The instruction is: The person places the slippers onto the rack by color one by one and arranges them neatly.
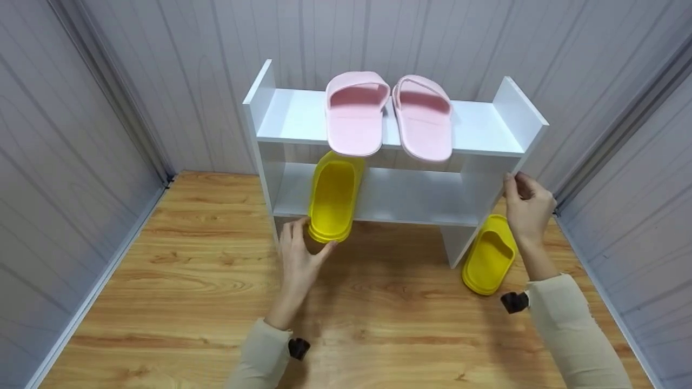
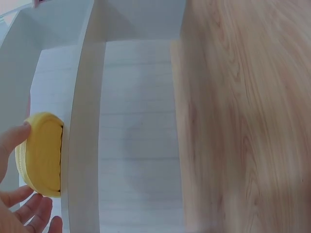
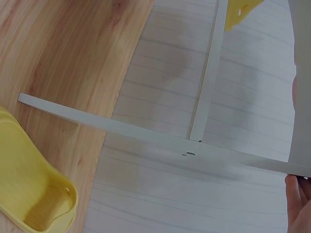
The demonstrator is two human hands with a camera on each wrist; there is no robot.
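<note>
My left hand (image 1: 297,256) holds a yellow slipper (image 1: 332,200) by its heel end, thumb on one side and fingers on the other. That slipper lies on the middle shelf (image 1: 413,194) of a white shoe rack, its heel jutting past the front edge. In the left wrist view the thumb and fingertips touch both sides of the slipper's sole (image 2: 43,155). On the right, my right hand (image 1: 527,208) pinches the edge of the rack's side panel (image 3: 146,138). A second yellow slipper (image 1: 489,256) rests on the floor outside that panel, below the right hand.
Two pink slippers (image 1: 357,116) sit side by side on the top shelf (image 1: 300,116), their heels slightly over its front edge. Grey panelled walls (image 1: 216,81) stand behind and on both sides. Wood-patterned floor (image 1: 178,292) spreads in front of the rack.
</note>
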